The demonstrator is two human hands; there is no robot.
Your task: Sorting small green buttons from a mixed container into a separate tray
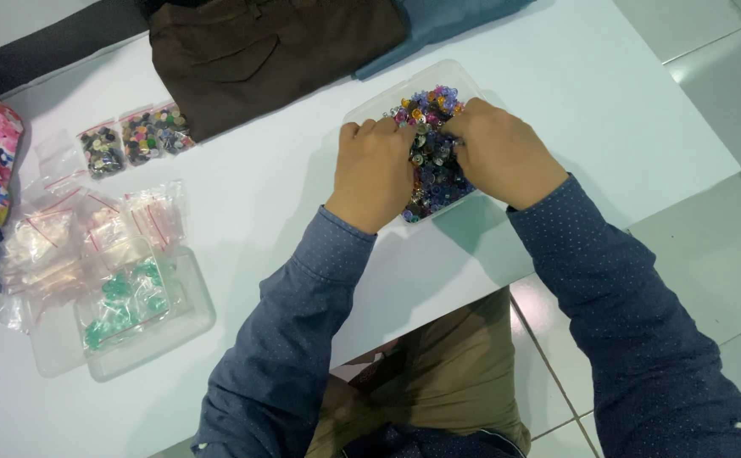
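Right, both hands are down in the tub [369,105], a clear plastic box heaped with mixed buttons [435,161], sitting on the white table [557,93] toward its far right part. The tub lies tilted, its long axis running from near-left up to far-right, one corner aimed at the folded brown cloth [269,51]. The left hand [374,172] covers the tub's left side, knuckles up, fingers curled into the pile; the right hand [499,151] covers the right side the same way, fingers bent down among the buttons. Fingertips are buried, so whether either hand pinches a button I cannot tell. The two hands nearly meet over the middle of the heap. Bare table lies to the right of the tub and in front of it, out to the table's near edge. To the left, well apart, lie small bags [137,136] filled with buttons, a loose heap of empty bags [57,246], and a second clear tray [192,314] holding a bag of green pieces [125,301].
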